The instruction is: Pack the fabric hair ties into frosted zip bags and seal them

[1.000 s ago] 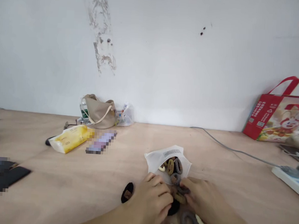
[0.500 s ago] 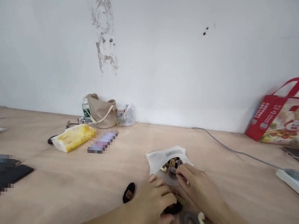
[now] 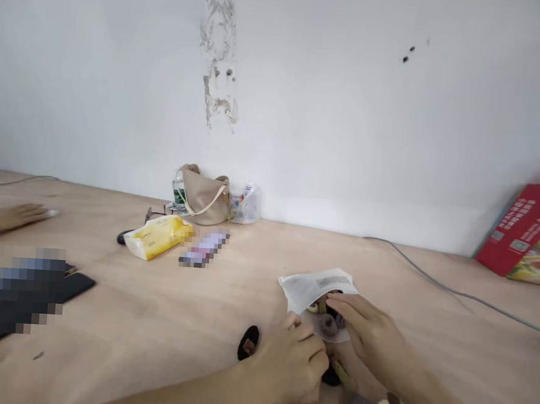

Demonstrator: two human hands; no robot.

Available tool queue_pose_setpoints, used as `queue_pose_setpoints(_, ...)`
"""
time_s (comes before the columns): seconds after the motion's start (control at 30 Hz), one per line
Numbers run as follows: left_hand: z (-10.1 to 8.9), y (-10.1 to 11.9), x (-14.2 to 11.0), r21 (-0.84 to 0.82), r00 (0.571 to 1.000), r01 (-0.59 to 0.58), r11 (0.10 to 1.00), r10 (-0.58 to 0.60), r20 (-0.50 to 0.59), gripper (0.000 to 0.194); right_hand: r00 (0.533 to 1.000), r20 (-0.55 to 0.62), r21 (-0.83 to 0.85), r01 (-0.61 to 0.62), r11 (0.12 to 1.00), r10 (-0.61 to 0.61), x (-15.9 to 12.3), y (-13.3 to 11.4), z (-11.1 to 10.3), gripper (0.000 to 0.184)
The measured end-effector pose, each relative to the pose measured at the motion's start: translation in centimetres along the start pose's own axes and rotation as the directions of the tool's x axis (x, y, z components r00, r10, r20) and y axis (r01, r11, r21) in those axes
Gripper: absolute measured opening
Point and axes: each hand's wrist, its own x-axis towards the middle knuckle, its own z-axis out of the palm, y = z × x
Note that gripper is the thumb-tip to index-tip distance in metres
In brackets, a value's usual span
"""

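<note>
1. Pouch [image 3: 313, 288]: white non-woven fabric, matt, softly creased.
2. Hair ties [image 3: 329, 326], inside the pouch: cloth, matt, slightly fuzzy.
3. Tabletop [image 3: 162, 323], beneath the pouch: pale plywood, smooth, faint grain.
4. Shoulder bag [image 3: 204, 205], far left of the pouch: beige leather-like material, smooth, low sheen.
5. Carrier bag [image 3: 524, 233], far right of the pouch: red printed laminate, slightly glossy.
6. Cable [image 3: 447, 290], right of the pouch: grey plastic sheath, smooth.
7. Wall [image 3: 329, 126], behind the pouch: white paint, matt, with a rough, flaking patch.
</note>
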Motion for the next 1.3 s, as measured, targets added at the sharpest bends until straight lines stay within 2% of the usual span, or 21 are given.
queue_pose_setpoints(0.1,-0.3,-0.2,0.7,0.028,0.984,0.019,0.999,-0.013,-0.18,0.01,0.997,-0.076,0.035,0.028,0.999,-0.025,-2.4,0.9,-1.1,0.037)
queue_pose_setpoints(0.2,-0.8,-0.7,1.4,0.104,0.931,0.095,0.99,-0.052,-0.362,0.012,0.999,-0.054,0.062,0.01,0.998,-0.007,-4.3,0.9,-1.9,0.033)
queue_pose_setpoints(0.3,-1.0,-0.9,1.8,0.206,0.893,0.206,0.957,-0.098,-0.439,0.016,0.999,-0.02,0.11,-0.03,0.993,0.033,-5.1,-0.2,-2.6,0.028)
queue_pose_setpoints(0.43,-0.8,-0.7,1.5,0.222,0.899,0.236,0.946,-0.126,-0.419,0.018,0.996,0.059,0.18,-0.071,0.981,0.062,-4.4,-2.5,-3.0,0.023)
queue_pose_setpoints(0.53,-0.5,-0.5,1.2,0.181,0.915,0.214,0.96,-0.133,-0.381,0.017,0.976,0.195,0.141,-0.122,0.982,0.093,-3.7,-3.2,-2.2,0.019)
queue_pose_setpoints(0.6,-0.4,-0.4,1.1,0.147,0.924,0.205,0.968,-0.141,-0.355,0.018,0.965,0.241,0.095,-0.133,0.987,0.106,-3.5,-3.0,-1.4,0.019)
queue_pose_setpoints(0.7,-0.9,-0.2,0.9,0.054,0.934,0.199,0.978,-0.173,-0.312,0.014,0.979,0.183,0.051,-0.097,0.994,0.086,-3.8,-2.3,-0.6,0.023)
queue_pose_setpoints(0.77,-1.5,0.0,0.8,-0.034,0.937,0.195,0.98,-0.196,-0.288,0.011,0.993,0.094,0.033,-0.075,0.997,0.071,-3.9,-2.2,-0.8,0.024)
queue_pose_setpoints(0.83,-2.3,0.3,0.7,-0.112,0.937,0.186,0.976,-0.21,-0.279,0.011,0.995,0.067,0.03,-0.072,0.997,0.07,-3.6,-2.3,-1.3,0.024)
queue_pose_setpoints(0.9,-2.9,0.6,0.5,-0.162,0.936,0.166,0.973,-0.207,-0.285,0.012,0.982,0.17,0.055,-0.094,0.994,0.083,-3.0,-2.8,-1.9,0.02)
queue_pose_setpoints(1.0,-3.5,0.8,0.0,-0.198,0.934,0.131,0.971,-0.188,-0.303,0.012,0.926,0.345,0.086,-0.192,0.978,0.152,-2.0,-3.5,-2.4,0.015)
queue_pose_setpoints(1.1,-4.0,0.6,-1.1,-0.199,0.934,0.12,0.973,-0.178,-0.31,0.011,0.89,0.41,0.095,-0.262,0.96,0.202,-1.4,-3.8,-2.5,0.017)
queue_pose_setpoints(1.2,-4.2,-0.3,-3.1,-0.243,0.933,0.173,0.955,-0.238,-0.271,0.013,0.887,0.417,0.138,-0.275,0.951,0.196,-1.4,-4.0,-2.7,0.025)
queue_pose_setpoints(1.3,-4.0,-1.3,-5.7,-0.282,0.903,0.333,0.9,-0.39,-0.18,0.019,0.915,0.373,0.19,-0.234,0.954,0.15,-1.4,-4.6,-2.9,0.028)
